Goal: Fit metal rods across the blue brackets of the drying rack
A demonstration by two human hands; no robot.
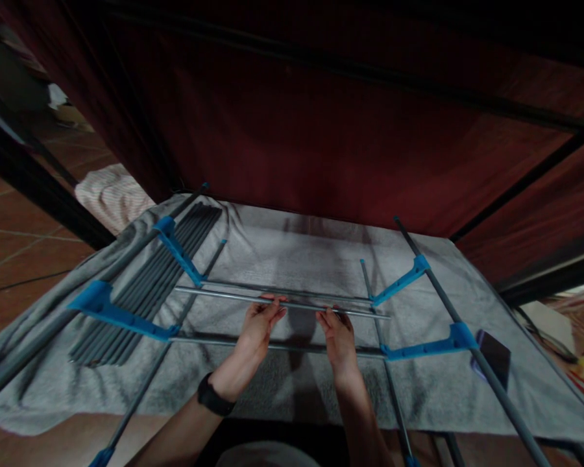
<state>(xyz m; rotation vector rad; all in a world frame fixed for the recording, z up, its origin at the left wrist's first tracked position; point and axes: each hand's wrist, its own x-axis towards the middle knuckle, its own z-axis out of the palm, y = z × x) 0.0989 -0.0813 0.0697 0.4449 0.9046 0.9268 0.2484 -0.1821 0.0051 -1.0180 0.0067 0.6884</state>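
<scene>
My left hand (257, 324) and my right hand (338, 331) are both closed on one thin grey metal tube (304, 305), held roughly level. Beneath and around it lies a frame of grey poles with blue plastic brackets. Two crossbars, a far one (321, 296) and a near one (204, 340), join its sides. On the left are two brackets, the farther (178, 250) and the nearer (121, 312); two more, one farther (399, 282) and one nearer (431, 344), sit on the right. A black watch (215, 395) is on my left wrist.
Several loose grey tubes (150, 285) lie side by side at the left, under the brackets. A grey cloth (292, 240) covers the surface. A phone (494, 357) rests at the right by a pole. Dark red fabric panels (311, 130) rise behind; striped cloth (114, 194) lies far left.
</scene>
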